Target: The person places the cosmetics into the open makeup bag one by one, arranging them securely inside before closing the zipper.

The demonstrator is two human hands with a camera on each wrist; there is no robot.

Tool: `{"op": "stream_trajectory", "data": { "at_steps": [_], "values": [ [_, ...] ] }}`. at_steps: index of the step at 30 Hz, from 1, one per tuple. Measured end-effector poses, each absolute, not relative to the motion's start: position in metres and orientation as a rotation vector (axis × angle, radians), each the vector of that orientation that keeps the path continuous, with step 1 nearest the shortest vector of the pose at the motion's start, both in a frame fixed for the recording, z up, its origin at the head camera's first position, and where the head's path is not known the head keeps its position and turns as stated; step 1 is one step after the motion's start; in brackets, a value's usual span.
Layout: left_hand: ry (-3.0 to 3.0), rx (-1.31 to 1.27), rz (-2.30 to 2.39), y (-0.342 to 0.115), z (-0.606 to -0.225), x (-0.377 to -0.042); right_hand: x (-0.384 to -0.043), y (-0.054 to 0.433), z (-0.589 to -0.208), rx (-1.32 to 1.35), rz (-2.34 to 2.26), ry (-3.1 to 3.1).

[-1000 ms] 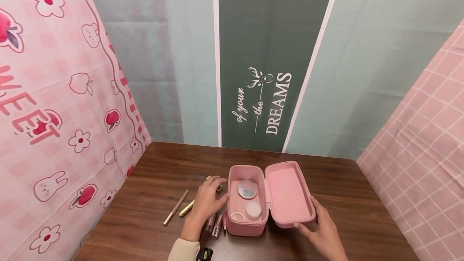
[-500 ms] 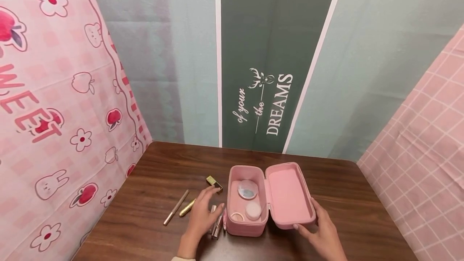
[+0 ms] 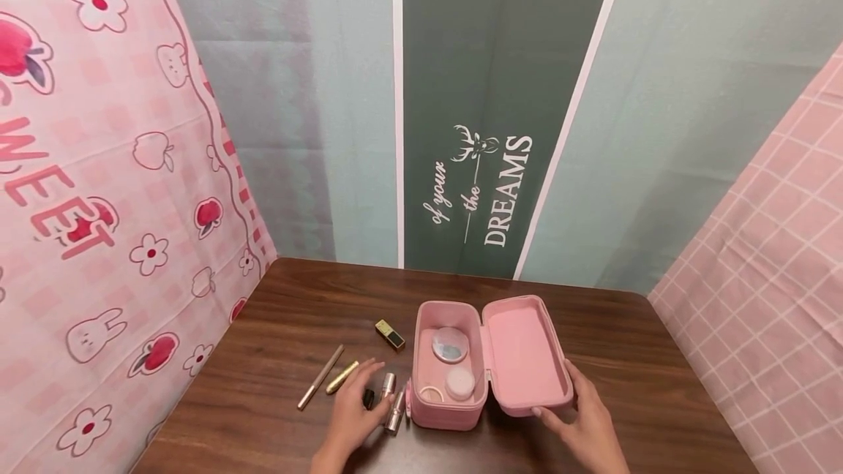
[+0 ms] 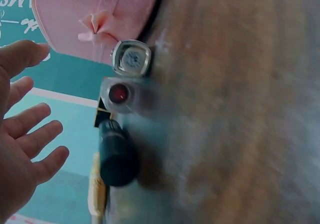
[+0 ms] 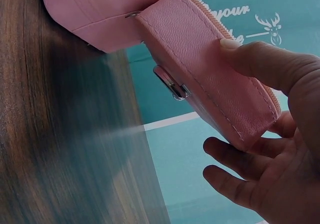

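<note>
The hands are held well apart, one on each side of the pink case [image 3: 444, 417]. By the left hand [image 3: 352, 409] nothing is gripped: its fingers are spread and raised beside two slim tubes [image 3: 396, 413] and a dark-capped item [image 3: 368, 399]. By the right hand [image 3: 586, 419] the lid [image 3: 527, 353] is pinched at its outer edge – thumb on one face, fingers beneath – and it is held swung out to the side of the case, hinged to it.

Inside the case, a round mirror-like disc [image 3: 450, 344], a small white-topped jar [image 3: 459, 382] and a thin-rimmed round item [image 3: 431, 393] are contained. The case wall nearest the tubes is trimmed with a pink bow [image 4: 95, 28].

Farther out on the wooden counter [image 3: 303, 302], a gold tube [image 3: 342, 377] and a slender pencil [image 3: 320, 377] are laid at a slant, and a gold-and-black piece [image 3: 390, 334] is placed behind them, near the case. The counter is backed by a hanging cloth [image 3: 356, 130], lettered "DREAMS", and flanked by pink cloths [image 3: 770, 269].
</note>
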State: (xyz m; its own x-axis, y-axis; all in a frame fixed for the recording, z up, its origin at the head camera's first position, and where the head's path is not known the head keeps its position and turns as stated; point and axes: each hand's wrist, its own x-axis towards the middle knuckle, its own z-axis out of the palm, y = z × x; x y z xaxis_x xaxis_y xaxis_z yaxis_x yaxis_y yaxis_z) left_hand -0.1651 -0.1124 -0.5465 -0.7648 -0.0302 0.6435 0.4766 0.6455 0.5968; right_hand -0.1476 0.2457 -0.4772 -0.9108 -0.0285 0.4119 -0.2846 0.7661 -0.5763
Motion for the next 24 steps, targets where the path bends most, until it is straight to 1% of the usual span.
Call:
{"op": "stream_trajectory", "data": {
  "at_steps": [7,13,24],
  "values": [
    [-2.269,-0.327,-1.077,-0.121,-0.558,-0.154,-0.146,0.245,-0.478,0.23,0.933,-2.588],
    [-2.418,-0.192,-1.191,-0.125,-0.561,-0.144,-0.146,0.246,-0.478,0.226,0.933,-2.594],
    [-2.585,-0.08,-1.136,-0.127,-0.557,-0.142,-0.149,0.249,-0.48,0.229,0.974,-2.599]
  ]
}}
